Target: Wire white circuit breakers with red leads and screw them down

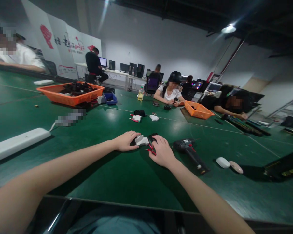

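Both my arms reach out over a green table (127, 175). My left hand (125, 141) lies curled over the left end of a small white part (141, 140). My right hand (161, 151) rests on a black part (152, 138) with red wires (150, 149), its fingers bent down onto it. The two parts lie side by side between my hands. A black electric screwdriver (190, 151) lies just right of my right hand.
An orange basket (70, 94) of dark parts stands at the back left, a second orange basket (197, 110) at the back right. A white power strip (17, 143) lies at the left. Small white and black parts (138, 116) lie mid-table. Other people sit around the far side.
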A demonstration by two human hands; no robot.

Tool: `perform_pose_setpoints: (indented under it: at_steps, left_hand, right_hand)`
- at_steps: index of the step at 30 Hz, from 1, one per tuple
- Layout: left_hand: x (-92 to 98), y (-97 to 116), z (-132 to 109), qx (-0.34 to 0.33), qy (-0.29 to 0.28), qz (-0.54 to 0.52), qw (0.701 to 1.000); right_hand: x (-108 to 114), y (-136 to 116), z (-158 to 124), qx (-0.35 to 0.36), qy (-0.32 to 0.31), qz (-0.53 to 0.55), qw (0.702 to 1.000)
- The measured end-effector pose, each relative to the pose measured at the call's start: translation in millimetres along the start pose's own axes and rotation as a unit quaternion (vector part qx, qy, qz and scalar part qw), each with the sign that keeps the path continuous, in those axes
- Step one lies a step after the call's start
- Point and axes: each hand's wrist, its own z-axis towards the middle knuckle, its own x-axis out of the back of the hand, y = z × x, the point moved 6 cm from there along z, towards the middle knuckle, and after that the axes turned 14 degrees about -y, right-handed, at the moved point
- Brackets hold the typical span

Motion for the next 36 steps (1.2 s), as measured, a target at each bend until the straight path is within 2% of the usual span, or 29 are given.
perform_pose_setpoints:
  at_steps: [7,12,22,31,36]
  left_hand:
    - [-0.3,-1,1,0.027,-0.005,0.016,0.999]
    - [1.5,1,1,0.042,0.001,0.016,0.999]
    - [13.0,13,-6,0.006,0.048,-0.011,0.999]
    - [9.7,18,-6,-0.042,0.048,-0.058,0.996]
    - [7.1,13,-6,-0.032,0.045,-0.070,0.996]
  right_hand:
    - [-3,20,1,-0.038,0.002,-0.019,0.999]
    - [-3,22,0,-0.034,-0.013,-0.015,0.999]
    - [-2,16,-2,-0.029,-0.026,-0.007,0.999]
    - [-2,16,-2,-0.038,-0.023,-0.019,0.999]
    - [-4,19,-2,-0.052,-0.014,-0.024,0.998]
